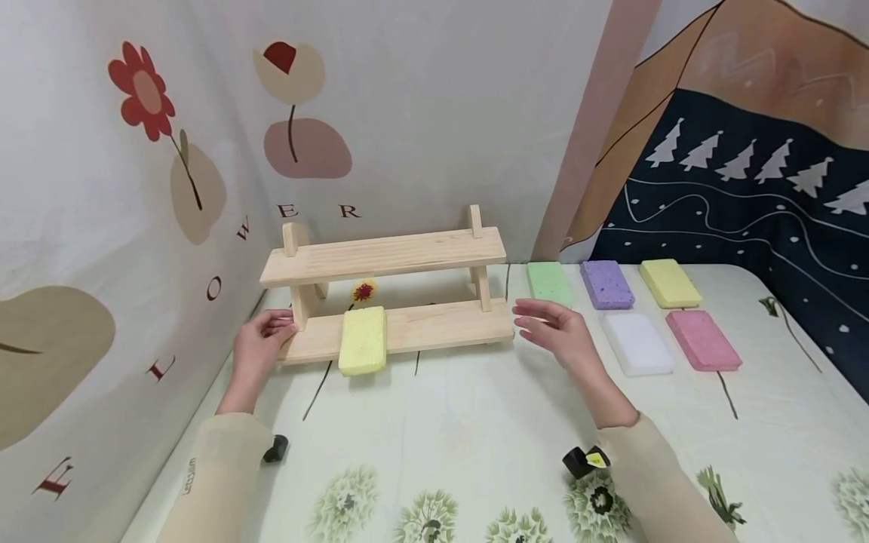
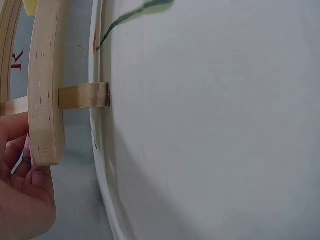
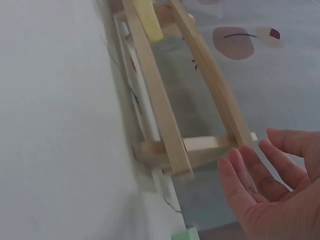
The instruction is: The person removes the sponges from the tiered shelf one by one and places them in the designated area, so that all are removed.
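A two-tier wooden shelf (image 1: 448, 325) stands against the wall cloth. On its lower board lies a yellow sponge (image 1: 363, 341), its near end jutting past the front edge. My left hand (image 1: 261, 347) pinches the left end of the lower board; in the left wrist view the thumb and curled fingers (image 2: 40, 182) lie on either side of the board end (image 2: 46, 140). Just off the shelf's right end, my right hand (image 1: 560, 335) holds nothing, its fingers loosely bent. The right wrist view shows those fingers (image 3: 252, 172) apart from the wood.
To the right lie a green sponge (image 1: 548, 283), a purple sponge (image 1: 607, 285), another yellow sponge (image 1: 670, 283), a white sponge (image 1: 638, 344) and a pink sponge (image 1: 703, 341). Patterned cloth walls (image 1: 421, 113) rise behind and at the left. A floral cloth (image 1: 448, 430) covers the table.
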A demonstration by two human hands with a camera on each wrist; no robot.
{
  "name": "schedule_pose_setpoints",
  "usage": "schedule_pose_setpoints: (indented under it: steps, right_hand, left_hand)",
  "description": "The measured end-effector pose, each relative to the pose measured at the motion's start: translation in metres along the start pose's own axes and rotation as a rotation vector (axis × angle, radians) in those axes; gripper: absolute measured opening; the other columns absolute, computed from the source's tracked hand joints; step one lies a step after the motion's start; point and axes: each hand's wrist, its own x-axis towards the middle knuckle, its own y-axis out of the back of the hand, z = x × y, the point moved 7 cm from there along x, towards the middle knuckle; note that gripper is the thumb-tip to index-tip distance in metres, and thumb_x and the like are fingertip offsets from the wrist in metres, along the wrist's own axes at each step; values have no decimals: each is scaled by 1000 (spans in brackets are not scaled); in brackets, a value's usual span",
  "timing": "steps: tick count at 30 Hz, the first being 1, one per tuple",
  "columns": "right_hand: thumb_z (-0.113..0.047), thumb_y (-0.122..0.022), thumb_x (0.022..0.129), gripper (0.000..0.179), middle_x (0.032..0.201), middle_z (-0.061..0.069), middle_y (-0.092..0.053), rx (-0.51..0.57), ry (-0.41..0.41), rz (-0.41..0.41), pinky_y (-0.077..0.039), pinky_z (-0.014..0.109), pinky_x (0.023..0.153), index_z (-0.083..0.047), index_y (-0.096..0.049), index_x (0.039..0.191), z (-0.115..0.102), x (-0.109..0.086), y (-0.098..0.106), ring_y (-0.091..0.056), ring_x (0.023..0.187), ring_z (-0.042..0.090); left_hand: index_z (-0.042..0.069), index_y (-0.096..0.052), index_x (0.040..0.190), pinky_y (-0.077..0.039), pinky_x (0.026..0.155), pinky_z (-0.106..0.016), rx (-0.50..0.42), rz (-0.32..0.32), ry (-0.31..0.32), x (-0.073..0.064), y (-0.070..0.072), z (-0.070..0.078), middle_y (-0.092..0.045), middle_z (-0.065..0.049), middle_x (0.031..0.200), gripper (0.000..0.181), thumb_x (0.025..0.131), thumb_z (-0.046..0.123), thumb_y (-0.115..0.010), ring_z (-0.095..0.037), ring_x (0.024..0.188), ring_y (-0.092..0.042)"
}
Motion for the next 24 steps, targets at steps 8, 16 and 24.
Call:
schedule_pose_setpoints:
  steps: [8, 16, 24]
  right_hand:
    - [-15, -66, 96, 44, 137, 19, -61, 7, 13, -45, -55, 23, 89, -6, -56, 139, 3, 3, -36, -66, 108, 10]
    - [-12, -65, 96, 44, 133, 21, -62, 25, 29, -130, -57, 34, 92, -2, -56, 138, 1, 5, -79, -67, 112, 25]
    - [-12, -65, 96, 44, 133, 22, -62, 56, 42, -214, -57, 36, 93, -2, -56, 138, 2, 7, -123, -66, 115, 31]
  left_hand:
    - [7, -63, 129, -42, 75, -16, 1, 4, 1, 0, 0, -1, -66, -14, 121, 34, 98, 23, -63, -10, 95, -54]
    - [6, -64, 126, -42, 71, -13, 9, 6, -36, -1, 1, 2, -67, -14, 118, 32, 98, 22, -64, -3, 87, -52]
    - [6, -64, 126, -42, 71, -12, -1, 12, -33, -2, 1, 1, -67, -13, 117, 32, 98, 21, -64, -2, 87, -52]
